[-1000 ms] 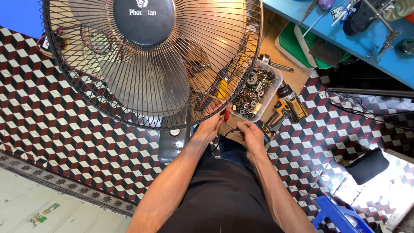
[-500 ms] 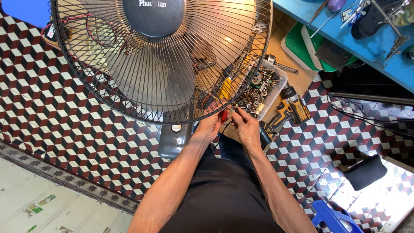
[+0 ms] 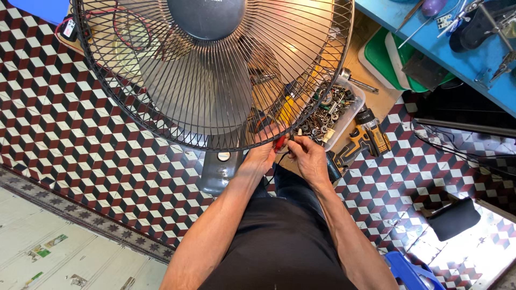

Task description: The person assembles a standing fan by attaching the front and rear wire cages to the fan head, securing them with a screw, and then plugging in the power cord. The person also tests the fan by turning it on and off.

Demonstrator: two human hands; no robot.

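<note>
A round wire fan guard of thin dark metal ribs is filling the upper middle of the frame, with grey blades behind it and a grey base standing on patterned red, black and white tiles. Just below the guard's lower rim, the left hand is curling its fingers around a small red-handled tool. The right hand is pinching at the same spot, fingertips nearly closed. A clear plastic tray of metal screws is sitting to the right.
</note>
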